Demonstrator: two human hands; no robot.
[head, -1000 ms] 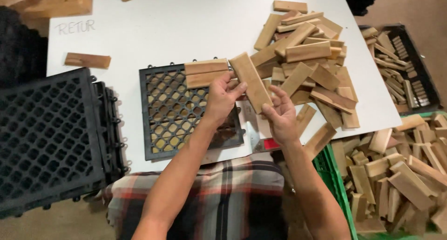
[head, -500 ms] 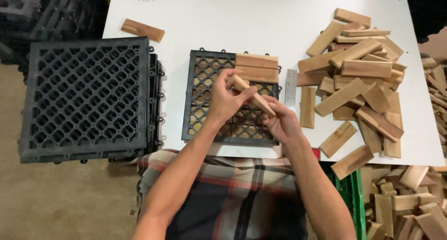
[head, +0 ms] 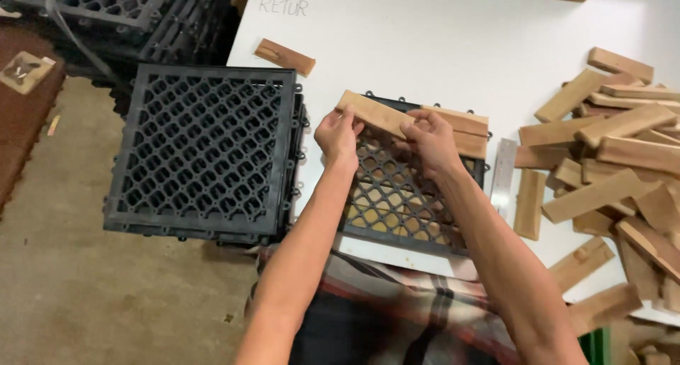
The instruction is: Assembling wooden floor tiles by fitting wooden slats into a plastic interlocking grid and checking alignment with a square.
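Head view: the left hand [head: 338, 135] and the right hand [head: 430, 139] each pinch one end of a light brown rectangular wooden slat [head: 373, 113], fingers closed on it, so it stays level above the black plastic lattice base tile [head: 397, 195], just beside two slats [head: 464, 127] already lying at its far edge. At 3 o'clock a heap of similar wooden slats [head: 616, 159] covers the white table [head: 425, 39]. At 9 o'clock a stack of black lattice tiles [head: 205, 149] stands over a concrete floor [head: 71, 294]
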